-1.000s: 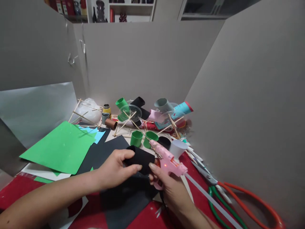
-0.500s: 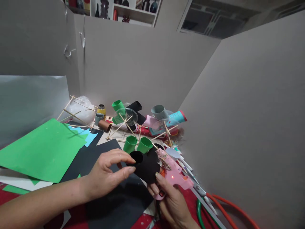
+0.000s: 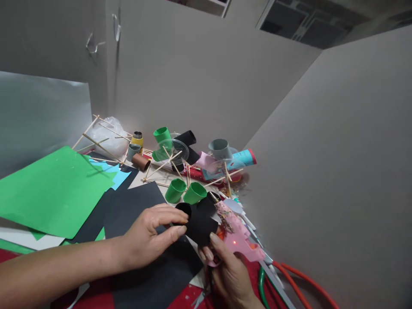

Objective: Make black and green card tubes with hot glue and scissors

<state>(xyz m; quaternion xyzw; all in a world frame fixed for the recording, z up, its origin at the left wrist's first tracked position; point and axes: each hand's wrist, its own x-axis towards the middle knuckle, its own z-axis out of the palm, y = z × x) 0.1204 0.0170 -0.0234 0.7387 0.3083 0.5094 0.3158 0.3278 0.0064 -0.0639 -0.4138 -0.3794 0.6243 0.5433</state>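
My left hand (image 3: pixel 151 236) pinches a rolled black paper tube (image 3: pixel 198 222) between thumb and fingers, low in the middle of the view. My right hand (image 3: pixel 227 272) grips a pink glue gun (image 3: pixel 236 238) whose red light glows; its nozzle points up-left, right beside the tube. The right thumb rests against the tube's lower edge. Two green paper cups (image 3: pixel 186 192) stand just behind the tube.
A green sheet (image 3: pixel 54 189) and black sheets (image 3: pixel 135 206) lie at left over a red tabletop (image 3: pixel 188 298). Behind are stick-and-cup constructions (image 3: pixel 180 152), a small jar (image 3: pixel 137 139) and a plastic bag (image 3: pixel 107 135). Scissors with orange and green handles (image 3: pixel 289 279) lie at right. Grey partition walls (image 3: pixel 322 150) surround everything.
The camera has tilted up and left. The black tube has turned so its open end faces me more, and both hands with the glue gun sit a little lower in view.
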